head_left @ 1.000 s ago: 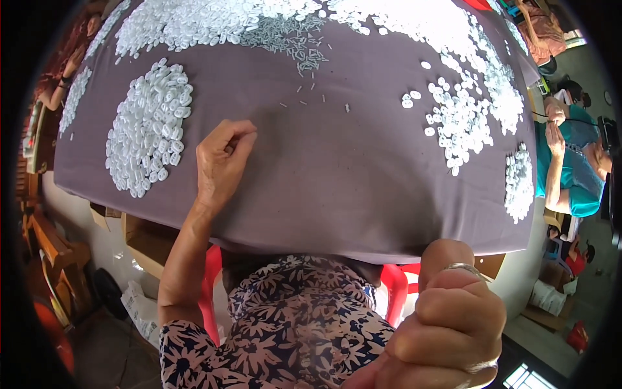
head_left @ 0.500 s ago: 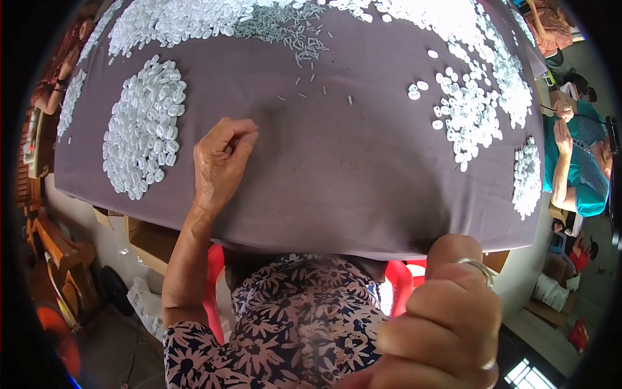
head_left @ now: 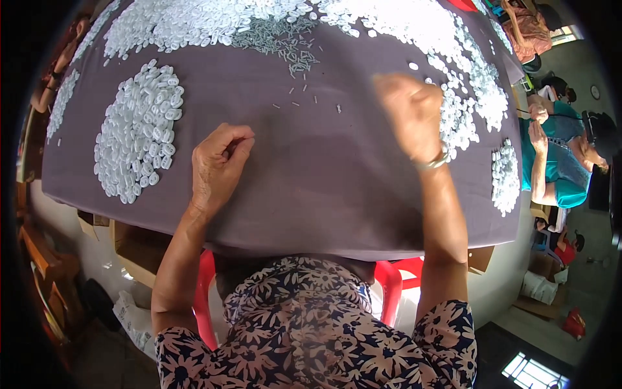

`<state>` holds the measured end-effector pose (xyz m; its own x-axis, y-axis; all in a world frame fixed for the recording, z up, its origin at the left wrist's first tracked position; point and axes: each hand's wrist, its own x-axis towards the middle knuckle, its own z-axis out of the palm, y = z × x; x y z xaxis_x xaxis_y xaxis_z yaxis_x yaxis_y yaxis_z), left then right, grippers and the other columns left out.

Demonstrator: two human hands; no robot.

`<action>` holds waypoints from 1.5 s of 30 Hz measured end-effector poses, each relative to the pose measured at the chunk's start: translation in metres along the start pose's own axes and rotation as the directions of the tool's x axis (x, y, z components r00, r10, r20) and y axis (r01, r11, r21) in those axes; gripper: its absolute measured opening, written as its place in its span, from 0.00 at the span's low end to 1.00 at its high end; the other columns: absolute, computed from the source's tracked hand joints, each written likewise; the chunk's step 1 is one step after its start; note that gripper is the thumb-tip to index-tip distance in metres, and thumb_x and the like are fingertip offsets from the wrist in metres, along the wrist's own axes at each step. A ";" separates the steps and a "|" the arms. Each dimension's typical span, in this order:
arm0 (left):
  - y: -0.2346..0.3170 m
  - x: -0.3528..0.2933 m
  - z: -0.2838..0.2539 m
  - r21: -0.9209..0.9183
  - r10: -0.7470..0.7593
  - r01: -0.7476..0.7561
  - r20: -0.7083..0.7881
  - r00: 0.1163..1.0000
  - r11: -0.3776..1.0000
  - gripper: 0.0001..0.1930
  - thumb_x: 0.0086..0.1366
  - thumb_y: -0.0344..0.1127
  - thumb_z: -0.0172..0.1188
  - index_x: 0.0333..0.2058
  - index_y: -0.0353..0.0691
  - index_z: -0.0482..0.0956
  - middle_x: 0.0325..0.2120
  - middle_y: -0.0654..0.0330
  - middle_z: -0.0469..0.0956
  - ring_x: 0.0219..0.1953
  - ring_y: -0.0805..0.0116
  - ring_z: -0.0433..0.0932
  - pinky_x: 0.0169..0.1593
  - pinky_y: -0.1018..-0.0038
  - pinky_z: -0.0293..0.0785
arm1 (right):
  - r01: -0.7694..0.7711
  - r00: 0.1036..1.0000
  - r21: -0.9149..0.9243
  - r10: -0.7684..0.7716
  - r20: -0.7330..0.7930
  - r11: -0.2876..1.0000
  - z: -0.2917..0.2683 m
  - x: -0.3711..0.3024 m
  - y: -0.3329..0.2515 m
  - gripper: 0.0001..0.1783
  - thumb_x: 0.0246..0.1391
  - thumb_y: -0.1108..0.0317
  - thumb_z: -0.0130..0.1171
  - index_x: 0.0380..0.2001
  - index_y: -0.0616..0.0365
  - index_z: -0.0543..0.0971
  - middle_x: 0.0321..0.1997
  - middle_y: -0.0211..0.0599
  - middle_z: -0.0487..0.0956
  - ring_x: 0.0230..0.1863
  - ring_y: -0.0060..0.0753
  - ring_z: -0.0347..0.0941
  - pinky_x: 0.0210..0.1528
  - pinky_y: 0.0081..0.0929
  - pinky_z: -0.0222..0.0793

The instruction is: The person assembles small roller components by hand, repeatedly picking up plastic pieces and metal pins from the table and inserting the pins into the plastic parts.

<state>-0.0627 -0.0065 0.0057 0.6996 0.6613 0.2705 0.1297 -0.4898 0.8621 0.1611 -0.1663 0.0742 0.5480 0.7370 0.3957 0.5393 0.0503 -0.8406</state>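
Near, left of centre: the left hand [head_left: 223, 155], curled closed, thumb against forefinger, on or just above the dark tablecloth [head_left: 311, 201]; whether it grips anything cannot be told. To its left lies a pile of white oval pieces [head_left: 137, 136]. Farther, at right: the right hand [head_left: 411, 113], blurred, its grip and contents indeterminable, beside or above a smaller white pile [head_left: 460, 123]. Far centre: a heap of grey pins [head_left: 275, 37]. The pieces are probably light, stiff and slippery, best pinched by opposite rims; the pins, at mid-length.
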 end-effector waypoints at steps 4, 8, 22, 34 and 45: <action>-0.001 0.001 -0.001 -0.019 0.010 -0.010 0.034 0.999 1.000 0.04 0.57 0.22 0.60 0.32 0.36 0.77 0.23 0.65 0.73 0.24 0.78 0.70 0.29 0.80 0.67 | -0.089 0.995 -0.550 0.101 -0.009 0.830 -0.058 0.013 0.053 0.12 0.55 0.66 0.57 0.26 0.66 0.77 0.13 0.28 0.65 0.18 0.15 0.56 0.20 0.22 0.54; 0.000 0.000 0.000 -0.043 -0.021 0.023 0.049 0.999 0.999 0.03 0.58 0.22 0.59 0.32 0.35 0.77 0.23 0.66 0.72 0.25 0.80 0.67 0.31 0.82 0.65 | -0.114 0.989 -0.618 0.148 0.003 0.778 -0.066 0.005 0.081 0.13 0.53 0.63 0.57 0.27 0.64 0.79 0.13 0.35 0.71 0.18 0.20 0.66 0.23 0.25 0.62; -0.005 0.015 -0.018 -0.078 -0.099 0.123 0.254 0.962 0.989 0.04 0.58 0.25 0.60 0.34 0.36 0.78 0.26 0.69 0.76 0.29 0.81 0.71 0.33 0.82 0.67 | -0.209 0.952 -0.577 0.299 0.064 0.790 -0.038 0.018 0.068 0.10 0.50 0.64 0.61 0.28 0.61 0.80 0.19 0.31 0.76 0.21 0.23 0.69 0.27 0.24 0.66; 0.017 0.028 0.003 -0.139 -0.143 0.225 0.440 0.886 0.965 0.07 0.58 0.28 0.59 0.37 0.36 0.77 0.26 0.65 0.76 0.30 0.79 0.73 0.37 0.79 0.70 | -0.238 0.890 -0.523 0.400 0.220 0.818 -0.045 0.005 0.062 0.09 0.44 0.68 0.65 0.24 0.62 0.77 0.19 0.31 0.74 0.24 0.22 0.69 0.28 0.23 0.66; 0.008 0.026 0.030 -0.227 0.284 -0.278 -0.007 0.959 0.933 0.16 0.54 0.20 0.62 0.42 0.38 0.77 0.29 0.63 0.73 0.26 0.77 0.72 0.26 0.81 0.68 | -0.498 0.802 0.180 0.372 0.467 0.849 0.033 0.004 0.016 0.03 0.54 0.73 0.58 0.33 0.59 0.76 0.25 0.26 0.75 0.25 0.12 0.65 0.27 0.14 0.60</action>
<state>-0.0220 -0.0101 0.0069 0.7025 0.4993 0.5072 -0.2327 -0.5124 0.8267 0.1505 -0.1398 0.0504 0.3419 0.9246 -0.1677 0.0700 -0.2030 -0.9767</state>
